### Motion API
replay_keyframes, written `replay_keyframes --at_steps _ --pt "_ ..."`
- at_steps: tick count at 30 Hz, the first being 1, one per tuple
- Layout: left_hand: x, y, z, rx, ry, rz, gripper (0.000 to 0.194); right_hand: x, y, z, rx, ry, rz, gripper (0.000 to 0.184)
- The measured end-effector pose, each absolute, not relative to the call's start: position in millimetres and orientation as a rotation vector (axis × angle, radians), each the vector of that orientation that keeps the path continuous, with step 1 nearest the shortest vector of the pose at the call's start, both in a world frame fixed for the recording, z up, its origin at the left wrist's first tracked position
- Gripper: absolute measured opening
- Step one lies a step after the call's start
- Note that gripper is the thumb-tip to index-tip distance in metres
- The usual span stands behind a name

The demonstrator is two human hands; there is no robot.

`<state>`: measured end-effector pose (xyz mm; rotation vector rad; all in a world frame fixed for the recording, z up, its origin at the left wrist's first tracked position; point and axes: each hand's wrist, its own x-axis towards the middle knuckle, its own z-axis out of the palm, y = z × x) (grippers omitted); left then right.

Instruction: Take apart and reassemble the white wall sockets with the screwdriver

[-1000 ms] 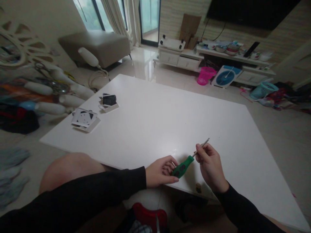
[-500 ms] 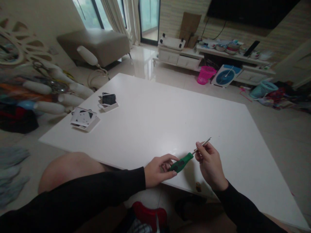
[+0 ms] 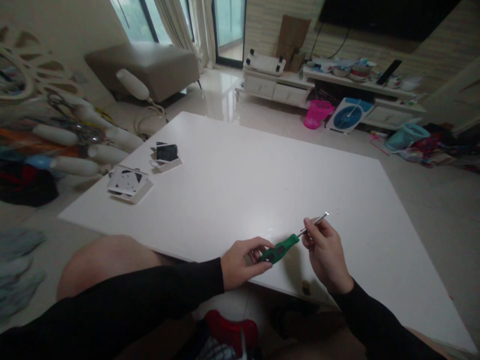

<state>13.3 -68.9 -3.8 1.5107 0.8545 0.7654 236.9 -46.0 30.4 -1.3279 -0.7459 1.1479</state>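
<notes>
Screwdriver (image 3: 282,248) in both half-curled hands (image 3: 243,261) (image 3: 326,254)

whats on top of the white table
A nearer white box, a farther white box with a dark object, and a small brownish thing toward the front. Anything behind the left hand or right hand is hidden.

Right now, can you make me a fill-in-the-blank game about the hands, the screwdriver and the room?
1. The left hand holds the screwdriver by its handle, which is mostly ____.
2. The right hand pinches the shaft, and the sleeve on that arm is ____.
3. The big table under the hands is ____.
4. The basket just left of the fan is ____.

Missing words: green; black; white; pink.
</notes>
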Motion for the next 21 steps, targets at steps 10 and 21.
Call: replay_keyframes --at_steps 10,21 --pt "13.9 -70.4 0.4 1.53 0.824 0.772 0.038 235.0 -45.9 32.3 -1.337 -0.773 1.142 0.038" --pt "13.7 -69.3 -1.7 1.554 0.825 0.771 0.036 236.5 -46.0 29.4 -1.328 -0.775 1.153 0.035"
